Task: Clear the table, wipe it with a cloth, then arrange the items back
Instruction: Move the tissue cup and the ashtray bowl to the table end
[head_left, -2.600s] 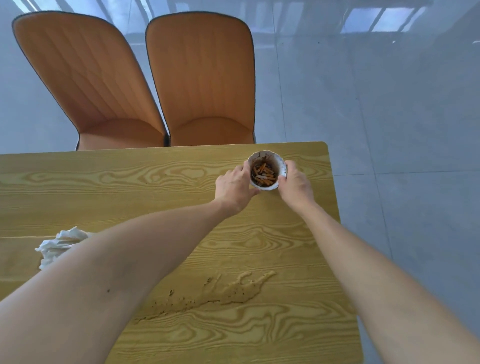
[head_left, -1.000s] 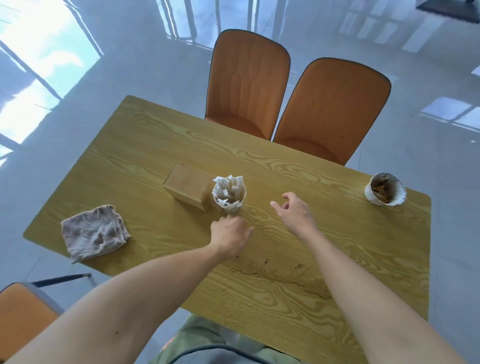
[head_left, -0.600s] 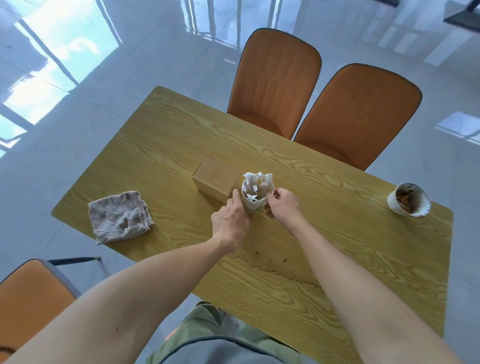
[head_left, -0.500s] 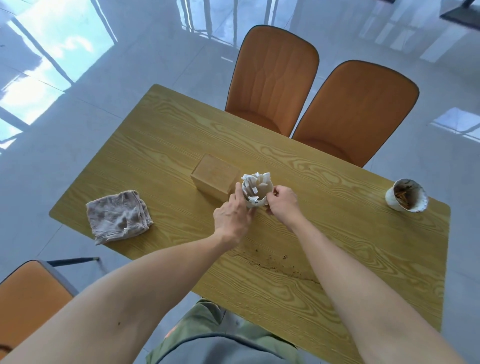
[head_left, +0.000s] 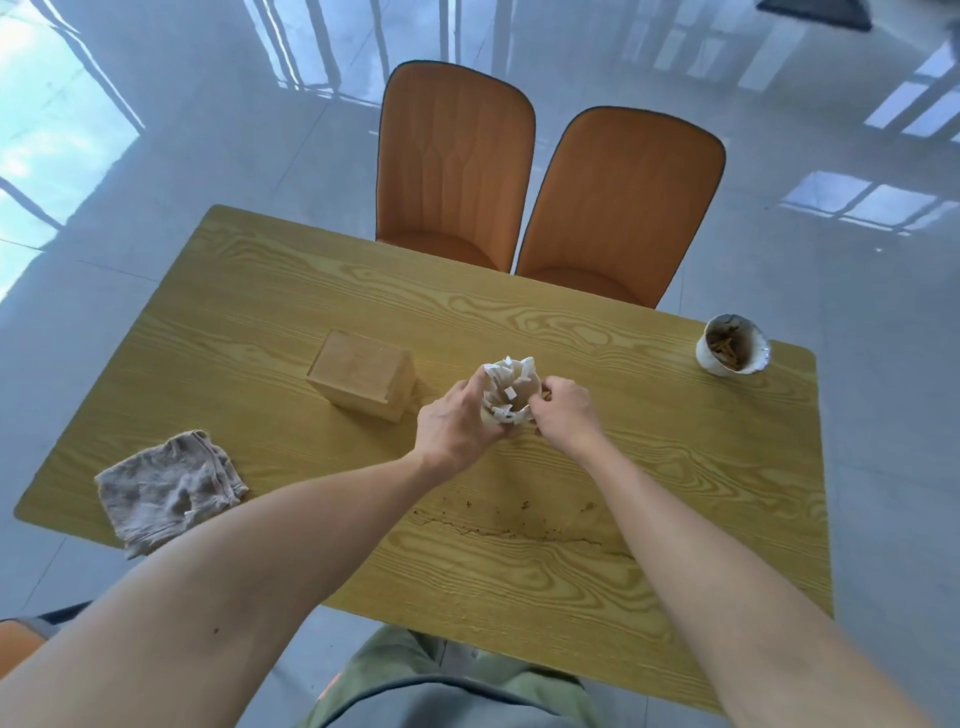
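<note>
Two hands meet at a small white cup (head_left: 508, 392) near the middle of the wooden table (head_left: 571, 566); the left hand (head_left: 457, 423) wraps the cup's left side with fingers curled against its wall, and the right hand (head_left: 563, 415) closes on the right side near the rim — both are clamped on the cup. Folded white paper slips (head_left: 511, 374) stand upright inside the cup and project above its rim; whether the cup's base touches the tabletop cannot be told, since the hands cover it. Just left of the cup, and apart from it, a plain wooden box (head_left: 363, 374) rests flat on the table. A crumpled grey cloth (head_left: 166, 488) lies near the table's left front corner, well apart from the hands. A second white cup (head_left: 732, 345), holding brown cigarette butts, stands close to the far right corner. Between the two forearms, a thin brown trail of spilled residue (head_left: 524, 525) crosses the tabletop — scattered dark specks sit along it. Two orange chairs (head_left: 452, 166) stand side by side at the far edge, their seats partly under the table; part of a third orange chair (head_left: 21, 639) shows at the lower left; the floor around the table is glossy grey tile.
</note>
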